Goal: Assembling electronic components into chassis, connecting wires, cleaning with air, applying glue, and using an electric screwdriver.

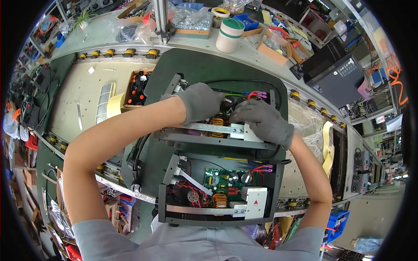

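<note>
L gloved hand [202, 102] & R gloved hand [263, 121] part-curled over innards, couldn't tell hold | far open-top chassis [196, 138] sat on green pallet [196, 63], beyond near chassis [209, 221] | seemed heavyish, stiff, wiring fragile (best held by outer walls) | dk-grey metal, had coppery toroid [216, 121], purple-tipped leads [260, 93]

A long pale workbench [196, 42] runs across the far side, a metal post [160, 17] rising from it. Shelving [314, 27] stands far right; near right, the greyish floor [365, 219] might be concrete, though the lens bends it.
</note>
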`<state>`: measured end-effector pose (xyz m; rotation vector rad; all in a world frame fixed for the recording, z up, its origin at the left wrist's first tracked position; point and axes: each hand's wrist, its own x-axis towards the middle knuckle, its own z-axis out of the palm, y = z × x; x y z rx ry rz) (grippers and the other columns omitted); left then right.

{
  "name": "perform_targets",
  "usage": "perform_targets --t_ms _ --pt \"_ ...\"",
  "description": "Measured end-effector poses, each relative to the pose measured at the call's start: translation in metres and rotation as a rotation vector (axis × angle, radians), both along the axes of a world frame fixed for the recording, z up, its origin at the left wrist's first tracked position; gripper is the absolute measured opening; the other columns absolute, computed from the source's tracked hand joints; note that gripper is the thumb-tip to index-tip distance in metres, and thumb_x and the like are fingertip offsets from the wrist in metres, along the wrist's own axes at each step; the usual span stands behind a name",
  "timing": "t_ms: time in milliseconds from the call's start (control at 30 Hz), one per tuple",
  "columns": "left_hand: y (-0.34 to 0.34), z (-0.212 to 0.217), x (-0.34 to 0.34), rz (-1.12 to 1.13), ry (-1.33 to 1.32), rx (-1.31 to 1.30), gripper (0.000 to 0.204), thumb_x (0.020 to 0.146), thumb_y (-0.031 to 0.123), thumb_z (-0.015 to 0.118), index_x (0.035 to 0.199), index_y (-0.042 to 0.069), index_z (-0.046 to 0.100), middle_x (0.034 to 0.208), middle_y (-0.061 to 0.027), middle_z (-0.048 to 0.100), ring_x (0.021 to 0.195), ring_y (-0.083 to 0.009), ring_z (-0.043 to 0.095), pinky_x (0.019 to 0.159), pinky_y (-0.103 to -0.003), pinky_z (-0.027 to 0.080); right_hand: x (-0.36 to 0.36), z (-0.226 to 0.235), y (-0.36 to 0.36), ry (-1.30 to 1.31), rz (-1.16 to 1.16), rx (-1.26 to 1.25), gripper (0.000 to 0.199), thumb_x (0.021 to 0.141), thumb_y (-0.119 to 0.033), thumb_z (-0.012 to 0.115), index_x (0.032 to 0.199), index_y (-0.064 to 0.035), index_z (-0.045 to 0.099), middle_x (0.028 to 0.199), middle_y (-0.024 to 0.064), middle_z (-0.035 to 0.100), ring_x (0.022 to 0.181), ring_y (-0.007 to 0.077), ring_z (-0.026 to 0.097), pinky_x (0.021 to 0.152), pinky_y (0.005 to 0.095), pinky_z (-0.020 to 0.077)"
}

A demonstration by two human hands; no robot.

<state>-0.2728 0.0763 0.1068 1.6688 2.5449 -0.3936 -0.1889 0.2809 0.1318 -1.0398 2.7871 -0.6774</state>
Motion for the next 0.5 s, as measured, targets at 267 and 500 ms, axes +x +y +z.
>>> perform_targets --t_ms 267,500 --pt "-0.003 0.013 0.001 -0.029 -0.232 0.136 0.02 0.075 0.013 0.056 0.089 0.016 0.07 0.105 -0.0064 0.059 0.099 -0.0257 0.059 0.083 -0.038 0.047 0.016 -0.011 0.008 0.217 -0.105 -0.257 0.023 0.076 0.003 0.052 0.096 -0.0017 0.062 0.1 0.0129 0.062 0.099 0.0296 0.058 0.089 0.037 0.0454" --pt "-0.002 0.035 0.008 0.22 -0.309 0.026 0.02 0.079 0.019 0.052 0.09 0.017 0.068 0.103 -0.0082 0.061 0.093 -0.0268 0.061 0.081 -0.039 0.048 0.07 0.051 -0.017 0.331 -0.106 -0.164 0.028 0.067 0.004 0.054 0.09 -0.01 0.064 0.095 0.0034 0.063 0.093 0.0234 0.057 0.082 0.0362 0.0453"
